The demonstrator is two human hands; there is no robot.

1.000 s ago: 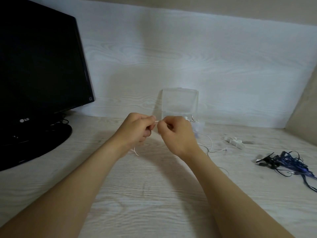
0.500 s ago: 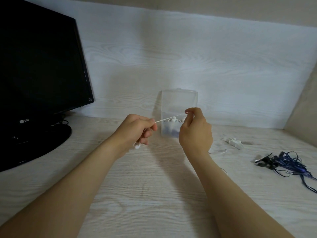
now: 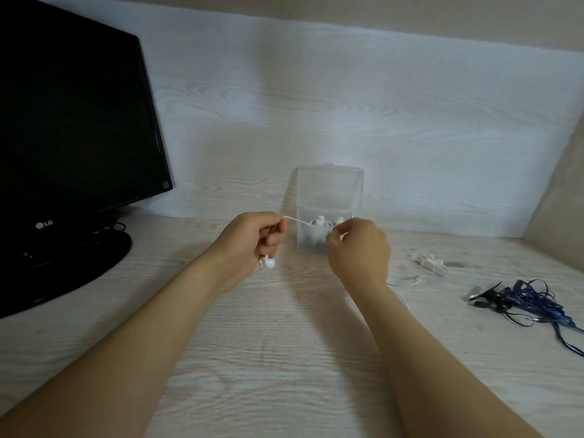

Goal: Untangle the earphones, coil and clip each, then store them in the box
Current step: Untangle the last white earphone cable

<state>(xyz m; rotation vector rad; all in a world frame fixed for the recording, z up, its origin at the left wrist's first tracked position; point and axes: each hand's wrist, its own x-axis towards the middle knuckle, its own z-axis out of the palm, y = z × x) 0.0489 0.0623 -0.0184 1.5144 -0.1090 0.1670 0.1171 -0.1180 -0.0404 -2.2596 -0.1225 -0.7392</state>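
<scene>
Left hand [image 3: 252, 238] fist grips the white cord [image 3: 295, 219], one earbud [image 3: 269, 263] dangling below it. Right hand [image 3: 358, 248] pinches the same cord by the fingertips; the cord runs taut between the hands, above the desk [image 3: 284, 358]. Clear box [image 3: 330, 197] just behind, lid up, white pieces inside. White clips [image 3: 431, 263] right of it. Blue earphones [image 3: 524, 303] tangled at far right. Monitor [image 3: 72, 128] left.

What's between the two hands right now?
In the head view, a short stretch of white cord runs between the left hand and the right hand, each pinching it. The clear box stands behind it.
</scene>
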